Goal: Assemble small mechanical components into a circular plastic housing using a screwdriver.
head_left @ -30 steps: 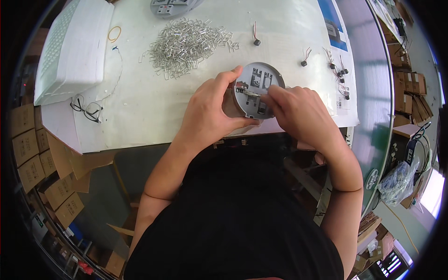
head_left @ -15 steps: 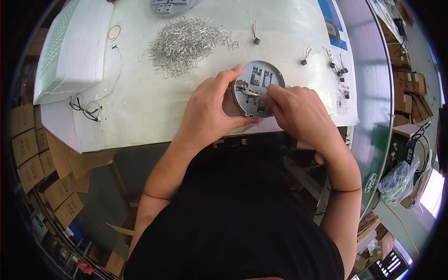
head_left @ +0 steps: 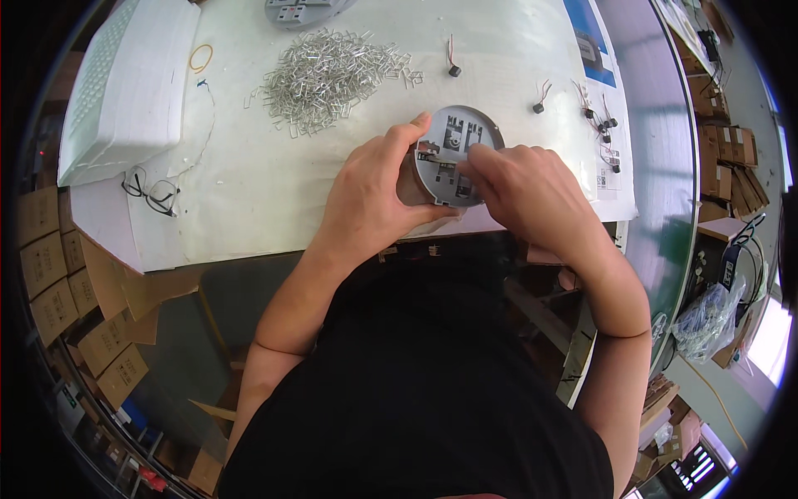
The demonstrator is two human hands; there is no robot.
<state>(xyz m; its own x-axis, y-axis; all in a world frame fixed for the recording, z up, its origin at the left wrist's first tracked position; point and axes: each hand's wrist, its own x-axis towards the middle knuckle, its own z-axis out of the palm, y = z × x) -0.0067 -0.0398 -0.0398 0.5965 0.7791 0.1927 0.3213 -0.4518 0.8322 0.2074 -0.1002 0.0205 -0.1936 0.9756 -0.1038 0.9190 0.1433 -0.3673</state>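
Observation:
My left hand grips a round grey plastic housing by its left rim, thumb at the lower edge and fingers at the upper left. The housing is tilted, its recessed inner side facing up, with several slots and dark metal-looking inserts. Over it, my right hand is closed in a pinch on a thin metal piece, whose far end reaches toward the slots on the housing's left side. Fingers hide the rest of that piece, so its exact kind cannot be made out.
Beyond my hands lies a heap of small bent metal clips. Small black round parts with wires lie to the right. Another grey housing sits at the far edge. White foam, eyeglasses and a rubber band are on the left.
My right fingers have shifted slightly up and left over the housing, and the metal piece shows at a different angle. The left hand keeps its hold.

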